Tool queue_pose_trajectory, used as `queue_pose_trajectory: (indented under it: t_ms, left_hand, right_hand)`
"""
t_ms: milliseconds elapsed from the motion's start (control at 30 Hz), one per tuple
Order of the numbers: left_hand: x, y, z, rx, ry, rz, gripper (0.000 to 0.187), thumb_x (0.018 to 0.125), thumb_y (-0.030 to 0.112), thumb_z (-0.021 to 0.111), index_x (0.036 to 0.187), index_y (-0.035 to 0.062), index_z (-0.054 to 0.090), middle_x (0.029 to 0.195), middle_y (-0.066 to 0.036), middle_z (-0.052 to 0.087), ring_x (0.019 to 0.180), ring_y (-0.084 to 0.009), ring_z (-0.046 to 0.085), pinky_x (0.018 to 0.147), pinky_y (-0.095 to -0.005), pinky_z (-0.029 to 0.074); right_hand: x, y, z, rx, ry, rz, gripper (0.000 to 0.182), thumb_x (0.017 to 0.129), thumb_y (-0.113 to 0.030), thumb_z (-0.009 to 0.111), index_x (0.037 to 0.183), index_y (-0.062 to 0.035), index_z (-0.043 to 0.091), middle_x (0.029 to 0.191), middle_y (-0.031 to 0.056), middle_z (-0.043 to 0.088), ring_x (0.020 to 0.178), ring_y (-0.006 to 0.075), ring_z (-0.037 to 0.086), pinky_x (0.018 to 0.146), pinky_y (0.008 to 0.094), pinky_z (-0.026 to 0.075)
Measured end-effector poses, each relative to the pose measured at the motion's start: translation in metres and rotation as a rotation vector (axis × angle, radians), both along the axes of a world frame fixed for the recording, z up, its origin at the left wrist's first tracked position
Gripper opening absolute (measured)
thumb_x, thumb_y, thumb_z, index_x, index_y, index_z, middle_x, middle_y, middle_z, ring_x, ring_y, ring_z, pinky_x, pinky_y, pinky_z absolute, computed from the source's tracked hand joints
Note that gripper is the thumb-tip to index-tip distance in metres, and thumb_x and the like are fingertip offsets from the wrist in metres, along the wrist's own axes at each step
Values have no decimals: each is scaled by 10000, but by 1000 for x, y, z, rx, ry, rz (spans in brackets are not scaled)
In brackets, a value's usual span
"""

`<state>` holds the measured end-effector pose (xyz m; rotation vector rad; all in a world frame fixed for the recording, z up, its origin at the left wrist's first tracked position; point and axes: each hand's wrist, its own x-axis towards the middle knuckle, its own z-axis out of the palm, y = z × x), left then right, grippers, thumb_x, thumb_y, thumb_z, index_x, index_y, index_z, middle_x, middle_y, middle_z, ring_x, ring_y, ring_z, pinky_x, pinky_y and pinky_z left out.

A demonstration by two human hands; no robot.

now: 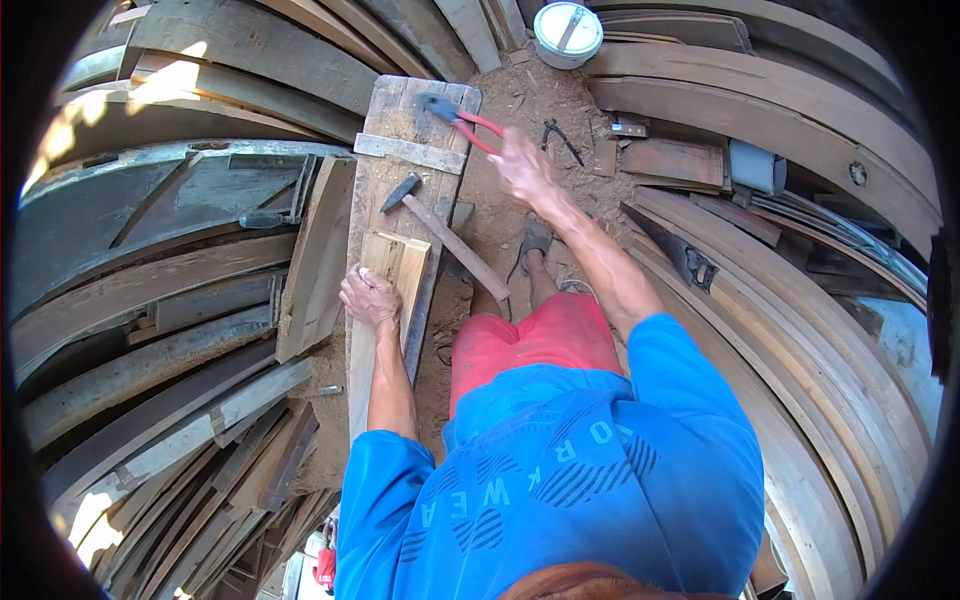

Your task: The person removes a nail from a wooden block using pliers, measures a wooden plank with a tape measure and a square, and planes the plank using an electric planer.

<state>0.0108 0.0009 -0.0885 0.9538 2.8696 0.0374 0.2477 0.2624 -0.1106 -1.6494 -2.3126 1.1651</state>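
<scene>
Our right hand [522,165], out at one o'clock, has its fingers closed on the red-handled pincers [455,115], whose head rests on the far end of the plank surface [400,125]. Our left hand [370,298] presses flat, fingers spread, on a pale wood block [398,262]. The hammer [440,232] lies between; a tug could knock it off the edge.
</scene>
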Motion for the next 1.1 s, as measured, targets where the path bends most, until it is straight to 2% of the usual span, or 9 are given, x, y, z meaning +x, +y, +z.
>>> queue_pose_trajectory:
  t_ms: [133,300,433,567,667,833,900,967,1100]
  left_hand:
    - [0,-2,0,6,-15,-7,397,1013,344,400,1186,57,614,1141,-203,631,1075,-418,567,913,-545,438]
    - [-2,-3,-4,4,0,-20,390,1011,340,408,1183,56,613,1140,-198,632,1069,-415,568,912,-546,436]
    - [-1,-2,-3,5,-3,-18,379,1011,334,413,1190,65,611,1135,-198,632,1067,-416,566,904,-548,440]
    - [-3,-4,-5,2,16,-23,368,1009,334,419,1192,79,610,1129,-195,630,1066,-414,567,891,-550,451]
    - [-4,-5,-12,4,9,-21,345,995,322,447,1196,95,611,1130,-185,630,1064,-406,571,887,-545,459]
    - [-4,-6,-7,3,22,11,299,951,273,519,1194,128,615,1131,-134,629,1085,-345,559,947,-501,427]
    - [-1,-2,1,37,-13,43,303,948,267,523,1205,133,612,1142,-126,633,1107,-335,555,964,-490,418]
    - [-2,-2,1,97,-43,58,307,947,260,523,1213,132,609,1155,-123,637,1119,-329,555,977,-483,411]
    - [-5,-6,-4,247,-79,78,307,950,231,525,1214,92,599,1130,-144,662,1075,-351,582,965,-489,421]
  right_hand:
    - [63,-46,-17,-115,129,-169,399,968,-299,622,1120,56,521,821,208,635,734,351,648,670,475,530]
    - [141,-102,-99,-1097,862,-1041,244,985,-313,638,928,-101,532,591,-28,462,526,137,512,529,389,480]
    - [175,-90,-107,-988,747,-1192,262,979,-299,666,867,-131,498,610,-50,437,479,97,426,467,320,417]
    - [194,-61,-109,-745,321,-1128,365,1020,-437,557,941,-82,537,665,29,515,600,154,564,532,364,513]
    - [203,-60,-98,-525,-217,-578,427,1019,-442,525,1123,-35,599,828,73,653,713,155,628,650,348,531]
    - [127,-90,-12,-593,119,-327,489,990,-372,566,1297,8,602,991,117,717,798,158,648,755,328,521]
    - [92,-115,-7,-311,242,-198,444,966,-364,580,1195,9,654,1050,192,713,951,274,693,869,401,531]
    - [40,-127,48,-404,205,-78,613,932,-389,658,1386,-3,514,1117,220,689,974,276,688,885,404,536]
    - [-9,-170,27,-261,249,111,559,898,-291,680,1346,-4,507,1079,272,666,949,361,687,847,428,543]
